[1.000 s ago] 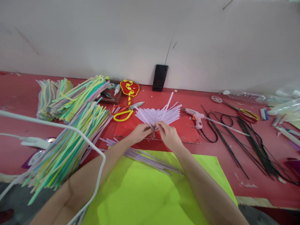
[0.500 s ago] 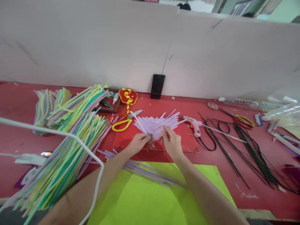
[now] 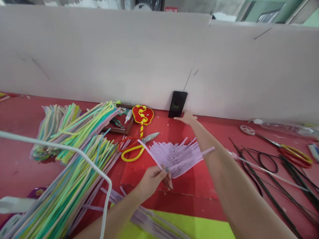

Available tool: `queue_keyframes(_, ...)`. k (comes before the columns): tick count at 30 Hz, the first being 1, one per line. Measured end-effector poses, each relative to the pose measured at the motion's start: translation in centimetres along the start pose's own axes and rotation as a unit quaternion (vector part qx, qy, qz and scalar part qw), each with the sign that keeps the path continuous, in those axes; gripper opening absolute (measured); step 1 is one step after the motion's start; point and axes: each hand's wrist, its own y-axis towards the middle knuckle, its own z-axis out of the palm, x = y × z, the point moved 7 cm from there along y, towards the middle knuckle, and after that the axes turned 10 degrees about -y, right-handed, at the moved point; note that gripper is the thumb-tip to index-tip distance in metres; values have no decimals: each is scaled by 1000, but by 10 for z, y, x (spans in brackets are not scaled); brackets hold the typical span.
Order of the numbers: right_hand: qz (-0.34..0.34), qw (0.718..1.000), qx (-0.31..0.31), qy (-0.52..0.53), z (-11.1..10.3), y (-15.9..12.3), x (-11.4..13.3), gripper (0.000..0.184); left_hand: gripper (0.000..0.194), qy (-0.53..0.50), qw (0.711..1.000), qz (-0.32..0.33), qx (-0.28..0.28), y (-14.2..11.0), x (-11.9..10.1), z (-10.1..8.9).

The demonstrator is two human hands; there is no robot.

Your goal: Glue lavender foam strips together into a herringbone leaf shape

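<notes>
My left hand (image 3: 157, 177) pinches the lower tip of a fan-shaped piece of lavender pipe cleaners (image 3: 180, 154), laid in a V pattern. One loose strand sticks out to its upper left and another to its right. My right hand (image 3: 185, 118) is stretched far forward, its fingers extended at the lower edge of a black phone (image 3: 177, 103) that leans on the white wall. Whether the fingertips touch the phone, I cannot tell. Beneath the lavender piece lies a red board (image 3: 134, 176).
Bundles of coloured pipe cleaners (image 3: 74, 179) fill the left side, with a white cable (image 3: 82, 154) crossing in front. Scissors (image 3: 134, 149) and a red-yellow ornament (image 3: 143, 115) lie left of centre. Dark wires (image 3: 264, 186) and long-bladed scissors (image 3: 294, 154) are on the right. Yellow-green paper (image 3: 194, 225) is in front.
My right hand has left the lavender piece and reached forward to the phone. My left hand still holds the piece. The view has tilted up and come closer.
</notes>
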Motion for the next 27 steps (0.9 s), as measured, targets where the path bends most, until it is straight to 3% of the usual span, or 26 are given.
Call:
queue_keyframes(3,-23,999,20,12,18,13,1,67,59,4,1000,-8,2,0,0,1)
queue_keyframes(8,-47,998,31,6,23,28,-1,54,60,14,1000,-8,-14,0,0,0)
queue_keyframes(27,-48,995,54,75,22,23,0,57,58,8,1000,-11,-9,1,-2,1)
